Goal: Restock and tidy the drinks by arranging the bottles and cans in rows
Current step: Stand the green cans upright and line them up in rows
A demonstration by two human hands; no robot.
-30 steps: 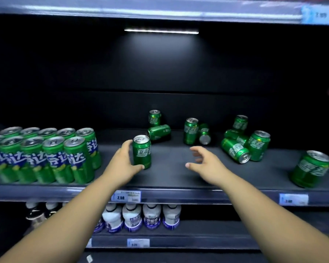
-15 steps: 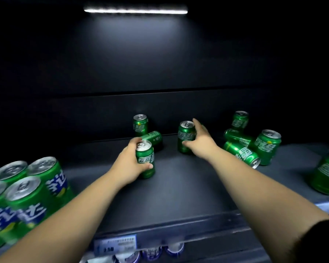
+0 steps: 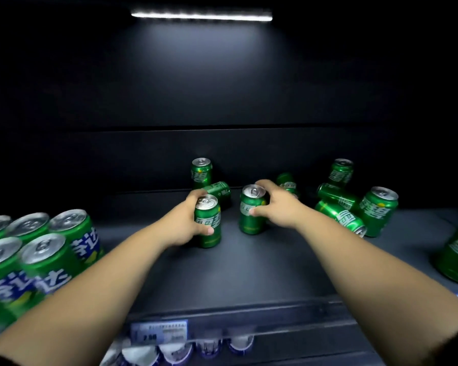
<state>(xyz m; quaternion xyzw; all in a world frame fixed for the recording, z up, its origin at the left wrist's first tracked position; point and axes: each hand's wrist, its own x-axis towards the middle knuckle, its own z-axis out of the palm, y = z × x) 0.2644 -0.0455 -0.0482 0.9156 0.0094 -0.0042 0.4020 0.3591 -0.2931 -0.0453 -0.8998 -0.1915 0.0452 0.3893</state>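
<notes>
Together, from the head view, our left hand [image 3: 185,223] wraps its fingers [image 3: 206,230] around an upright green can [image 3: 208,224] mid-shelf, and our right hand [image 3: 276,207] closes thumb and fingers around a second upright can [image 3: 250,213] just beside it. Both cans stand on the dark shelf [image 3: 249,268]. Behind them one can stands upright [image 3: 201,171] with another lying on its side [image 3: 218,191]. At right we see a jumble of toppled cans [image 3: 340,215]; at left, neat rows of cans [image 3: 37,247].
</notes>
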